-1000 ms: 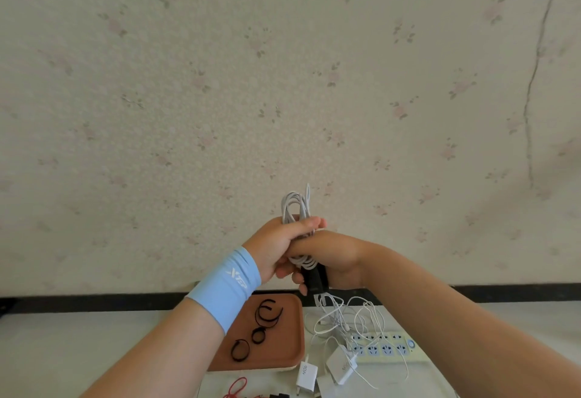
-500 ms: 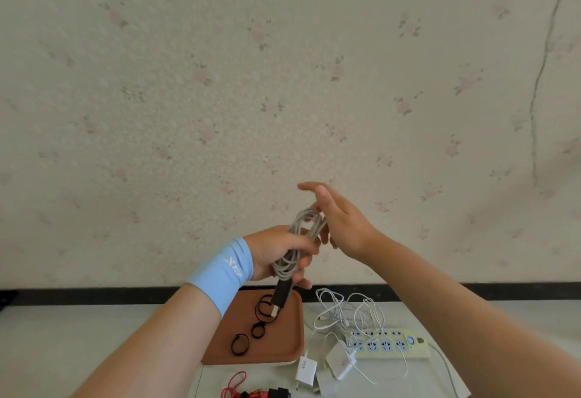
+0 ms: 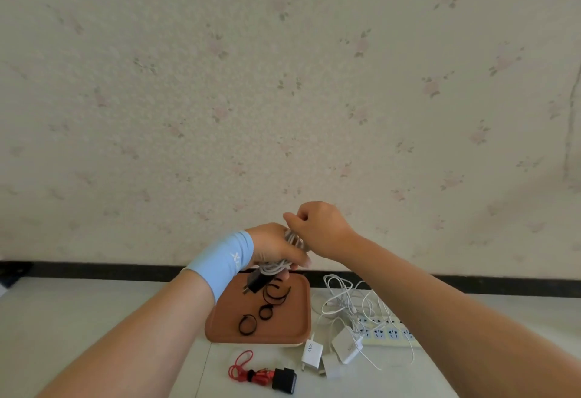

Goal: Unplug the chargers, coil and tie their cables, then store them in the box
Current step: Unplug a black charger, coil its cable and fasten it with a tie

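My left hand, with a light blue wristband, grips a coiled white cable in the air above the brown box. The cable's black charger plug hangs below my fist. My right hand sits just right of and above the coil, fingers curled, pinching a strand of it at the top. The brown box stands on the white table under my hands and holds several black tie loops.
Right of the box a tangle of white cables lies over a white power strip, with two white chargers in front. A red coiled cable with a black charger lies near the front. A flowered wall stands behind.
My right hand, open and lifted off half a second ago, has come back and curled onto the coil's top. My left hand has lowered and tilted the coil towards the box.
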